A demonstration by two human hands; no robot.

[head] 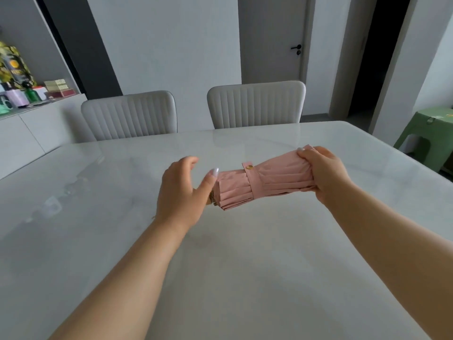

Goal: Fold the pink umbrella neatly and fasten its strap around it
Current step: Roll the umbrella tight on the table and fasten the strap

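Already the umbrella (264, 184) looks folded, its strap (252, 179) wrapped round and snapped, so little seems left. It is held above the table (122, 217). The right hand (323, 173) grips one end; the left hand (180, 192) is spread loosely, thumb touching the other end.

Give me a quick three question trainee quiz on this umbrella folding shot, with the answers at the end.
1. True or false: the strap is wrapped round the pink umbrella with its gold snap showing.
2. Which hand grips the umbrella's end? A) left hand B) right hand
3. Fill in: behind the white table stand two grey ____.

Key:
1. True.
2. B: the right hand grips it; the left hand is open beside the other end.
3. Chairs.
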